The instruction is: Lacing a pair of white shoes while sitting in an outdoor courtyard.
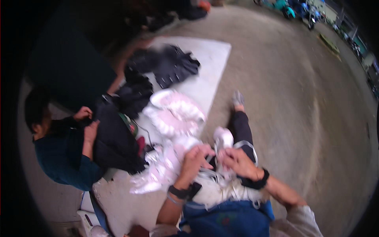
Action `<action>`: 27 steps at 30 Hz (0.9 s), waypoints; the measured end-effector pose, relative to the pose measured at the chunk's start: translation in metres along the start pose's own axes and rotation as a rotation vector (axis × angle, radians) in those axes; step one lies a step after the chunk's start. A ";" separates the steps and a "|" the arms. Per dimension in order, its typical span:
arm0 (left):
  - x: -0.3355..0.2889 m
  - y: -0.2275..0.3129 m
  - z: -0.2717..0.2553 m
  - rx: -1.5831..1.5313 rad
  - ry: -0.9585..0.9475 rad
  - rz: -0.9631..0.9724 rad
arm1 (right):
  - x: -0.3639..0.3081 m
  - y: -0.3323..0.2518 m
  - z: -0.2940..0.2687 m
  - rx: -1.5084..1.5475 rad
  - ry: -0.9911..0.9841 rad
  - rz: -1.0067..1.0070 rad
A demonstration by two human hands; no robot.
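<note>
Over my lap, my left hand (197, 158) and my right hand (239, 161) work close together, palms inward and fingers bent. Between them stands a pink and white padded piece (223, 139), perhaps a shoe upper, and my right fingers pinch at its near part. What my left fingers hold, if anything, is too blurred to make out. Left of my left hand lies a loose heap of shiny pink and white pieces (158, 168). Beyond it, more such pieces are nested in a curved row (177, 112). A whitish cloth or bundle (227, 193) rests on my lap.
A white sheet (213, 55) on the floor bears black pieces (173, 65) in bunched rows. At my left a person in a dark top (65, 158) handles black material (112, 134). My leg (242, 130) stretches forward on concrete. Motorbikes (310, 14) stand far right.
</note>
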State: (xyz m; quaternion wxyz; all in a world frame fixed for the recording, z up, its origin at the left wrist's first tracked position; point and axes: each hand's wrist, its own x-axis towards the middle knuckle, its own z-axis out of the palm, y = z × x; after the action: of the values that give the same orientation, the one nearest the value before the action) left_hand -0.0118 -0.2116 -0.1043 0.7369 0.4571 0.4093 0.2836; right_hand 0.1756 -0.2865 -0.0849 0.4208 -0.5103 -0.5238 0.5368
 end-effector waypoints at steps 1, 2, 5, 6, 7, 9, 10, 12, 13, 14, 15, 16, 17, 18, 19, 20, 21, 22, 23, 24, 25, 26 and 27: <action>-0.005 0.021 0.010 0.114 0.015 -0.079 | 0.002 -0.004 0.000 0.152 0.032 0.032; -0.010 0.025 0.012 0.066 -0.031 0.006 | 0.003 0.001 -0.001 0.196 0.055 -0.010; -0.021 0.043 0.027 -0.008 -0.031 0.094 | 0.007 -0.002 -0.001 0.417 0.054 0.105; -0.022 0.044 0.030 -0.041 -0.031 0.108 | 0.007 0.001 -0.002 0.453 0.041 0.120; -0.022 0.040 0.026 -0.036 -0.057 0.095 | 0.005 0.002 -0.001 0.536 0.030 0.124; -0.023 0.029 0.022 -0.036 -0.094 0.075 | -0.001 -0.001 0.004 0.619 0.033 0.132; -0.022 0.022 0.021 -0.026 -0.055 0.076 | -0.003 -0.003 0.006 0.624 0.056 0.134; -0.024 0.016 0.022 -0.020 -0.031 0.071 | -0.005 -0.004 0.008 0.626 0.095 0.138; -0.025 0.016 0.024 0.038 -0.028 0.072 | -0.005 -0.004 0.007 0.564 0.087 0.108; -0.024 0.017 0.028 0.095 -0.029 0.074 | -0.007 -0.004 0.005 0.503 0.083 0.079; -0.022 0.020 0.038 0.131 -0.016 0.058 | -0.009 -0.004 0.002 0.494 0.128 0.050; -0.019 0.020 0.044 0.128 -0.057 0.056 | -0.012 -0.004 0.000 0.482 0.168 0.048; -0.018 0.018 0.047 0.233 -0.038 0.074 | -0.015 -0.003 0.000 0.435 0.221 0.054; -0.012 0.014 0.056 0.332 -0.056 0.106 | -0.021 -0.003 -0.006 0.373 0.309 0.056; -0.008 0.007 0.053 0.406 -0.044 0.137 | -0.022 0.003 -0.009 0.328 0.305 -0.008; -0.004 -0.003 0.043 0.470 -0.040 0.176 | -0.018 0.010 -0.007 0.270 0.308 -0.065; -0.003 -0.005 0.042 0.382 0.056 0.008 | -0.012 0.013 -0.003 0.249 0.299 -0.135; -0.005 -0.004 0.041 0.336 0.004 0.065 | -0.004 0.020 0.005 0.231 0.315 -0.161; -0.010 -0.001 0.042 0.293 -0.002 -0.011 | 0.000 0.023 0.010 0.248 0.292 -0.187; -0.012 0.004 0.046 0.329 0.008 -0.065 | -0.002 0.015 0.010 0.301 0.276 -0.151; -0.008 -0.005 0.041 0.317 -0.108 -0.042 | -0.007 0.015 0.009 0.297 0.314 -0.155; -0.002 -0.006 0.041 0.313 -0.210 -0.023 | -0.011 0.015 0.009 0.306 0.341 -0.163; -0.007 0.006 0.060 0.315 -0.261 -0.011 | -0.014 0.016 0.008 0.284 0.388 -0.174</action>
State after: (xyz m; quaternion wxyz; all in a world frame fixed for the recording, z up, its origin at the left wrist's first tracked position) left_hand 0.0360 -0.2411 -0.0811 0.7046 0.5974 0.3524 0.1502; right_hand 0.1710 -0.3031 -0.0995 0.6256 -0.4924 -0.3944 0.4589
